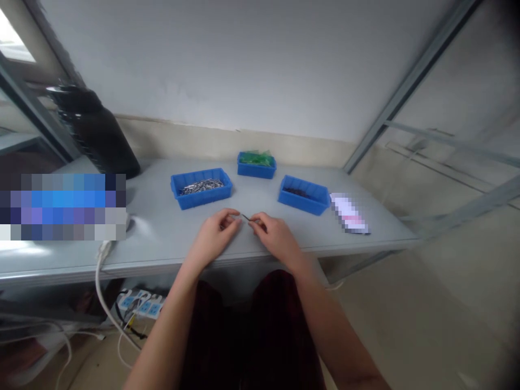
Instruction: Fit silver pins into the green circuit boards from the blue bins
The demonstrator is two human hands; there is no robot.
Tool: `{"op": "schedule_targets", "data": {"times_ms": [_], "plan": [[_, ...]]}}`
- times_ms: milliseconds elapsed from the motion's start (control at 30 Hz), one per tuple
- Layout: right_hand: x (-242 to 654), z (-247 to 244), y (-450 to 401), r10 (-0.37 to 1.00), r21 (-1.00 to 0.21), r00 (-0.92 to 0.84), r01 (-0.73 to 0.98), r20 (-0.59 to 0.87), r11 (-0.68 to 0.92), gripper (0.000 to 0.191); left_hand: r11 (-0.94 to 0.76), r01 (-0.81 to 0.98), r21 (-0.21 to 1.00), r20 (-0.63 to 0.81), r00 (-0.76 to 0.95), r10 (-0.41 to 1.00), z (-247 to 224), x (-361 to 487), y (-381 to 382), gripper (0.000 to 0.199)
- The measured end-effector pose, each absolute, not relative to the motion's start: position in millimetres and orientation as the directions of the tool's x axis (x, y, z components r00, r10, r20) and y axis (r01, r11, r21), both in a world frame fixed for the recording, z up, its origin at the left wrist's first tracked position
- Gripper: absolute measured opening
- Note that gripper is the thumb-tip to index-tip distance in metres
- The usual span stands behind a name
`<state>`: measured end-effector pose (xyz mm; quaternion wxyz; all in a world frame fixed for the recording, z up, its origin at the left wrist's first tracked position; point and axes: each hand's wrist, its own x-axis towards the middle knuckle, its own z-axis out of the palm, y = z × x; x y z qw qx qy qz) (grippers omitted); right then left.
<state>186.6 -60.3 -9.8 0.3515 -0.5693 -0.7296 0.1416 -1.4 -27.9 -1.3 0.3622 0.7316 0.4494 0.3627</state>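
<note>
Left to right, we note: left blue bin [202,196], silver metal pieces [203,186]; our left hand [217,233], can't tell if gripping; thin dark piece [246,218] between our hands; small blue bin [255,171], green plastic [257,158]; our right hand [273,234], pinching that piece; right blue bin [304,202], dark bits [296,192]

Bare forearms [173,314] reach forward, left hand [215,234] and right hand [276,234] turned inward, bent fingers [229,212] near each other.
</note>
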Motion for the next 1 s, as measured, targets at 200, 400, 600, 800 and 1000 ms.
{"op": "schedule_targets", "data": {"times_ms": [200,400,600,800,1000], "plan": [[269.4,28.0,-45.2,0.86,-0.456,0.211,0.889,0.464,0.028,0.024,-0.314,0.369,0.875,0.182,0.351,0.918,-4.0,-0.8,-24.1,0.037],[309.7,51.9,-7.0,0.932,-0.169,0.056,0.986,0.359,0.006,0.029,-0.322,0.364,0.874,0.191,0.352,0.916,-4.1,-0.7,-24.0,0.035],[286.9,64.4,74.3,0.961,-0.268,0.06,0.963,0.271,0.016,0.029,-0.329,0.365,0.871,0.205,0.339,0.918,-6.2,-0.9,-23.9,0.033],[279.3,60.6,152.4,0.96,-0.31,0.25,0.929,0.124,-0.202,0.028,-0.328,0.339,0.882,0.225,0.309,0.924,-12.1,-0.8,-22.5,0.03],[272.4,58.2,176.8,0.954,-0.404,0.299,0.872,-0.013,-0.279,0.014,-0.317,0.348,0.882,0.214,0.304,0.928,-10.1,-0.8,-22.3,0.031]]}}
